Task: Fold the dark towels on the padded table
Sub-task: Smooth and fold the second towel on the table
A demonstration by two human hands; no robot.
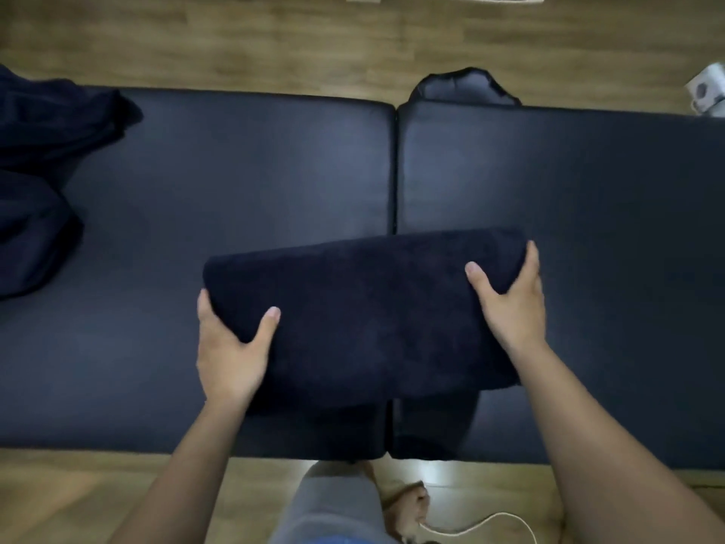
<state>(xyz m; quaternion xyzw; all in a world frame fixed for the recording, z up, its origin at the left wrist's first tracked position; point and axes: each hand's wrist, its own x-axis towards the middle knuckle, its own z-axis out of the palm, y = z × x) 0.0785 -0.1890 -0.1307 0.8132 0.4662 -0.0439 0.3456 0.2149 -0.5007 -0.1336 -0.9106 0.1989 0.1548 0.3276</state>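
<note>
Tabletop [235, 170]: dark, padded, in two sections; the seam runs away from the person between the two hands.

Towel [372, 308]: folded into a thick oblong that spans the gap between the hands and crosses the seam. Whether it rests on the padding or is held just clear cannot be told.

Pile [47, 170]: loose dark towels, well out beyond the left hand, judged not yet folded.

Left hand [231, 347]: grips the towel's left end, thumb on top, fingers round the edge.

Right hand [510, 300]: grips the right end likewise.

Assessment: a fold or placement is in hand. To do it well, both ends should travel level and together, edges kept flush. The cloth is thick and soft, so layers may slip; a firm, even hold is advised, then pressing flat after release.
</note>
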